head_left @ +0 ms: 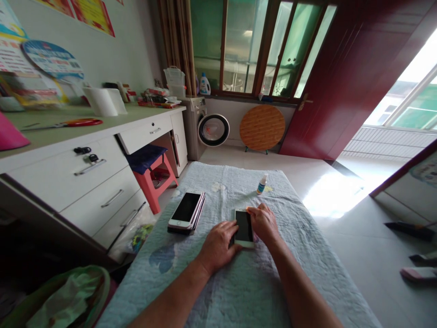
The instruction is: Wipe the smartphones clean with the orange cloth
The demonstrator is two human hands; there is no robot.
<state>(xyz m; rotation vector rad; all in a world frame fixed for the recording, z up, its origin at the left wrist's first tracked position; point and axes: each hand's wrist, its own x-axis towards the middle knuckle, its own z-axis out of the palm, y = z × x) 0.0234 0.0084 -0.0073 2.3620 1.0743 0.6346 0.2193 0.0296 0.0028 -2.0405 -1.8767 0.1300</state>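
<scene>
A white smartphone with a dark screen lies face up on the cloth-covered table. My left hand grips its left edge, thumb near the bottom corner and fingers along the side. My right hand is closed at the phone's upper right corner. A bit of something orange shows at its fingertips, too small to name. To the left lies a stack of phones, a white one with a home button on top. Beyond my right hand stands a small spray bottle with a white cap and blue label.
A pale blue quilted cloth covers the table. On the left is a white desk with scissors and a paper roll on it. A red stool is tucked beneath. A waste bin stands at lower left.
</scene>
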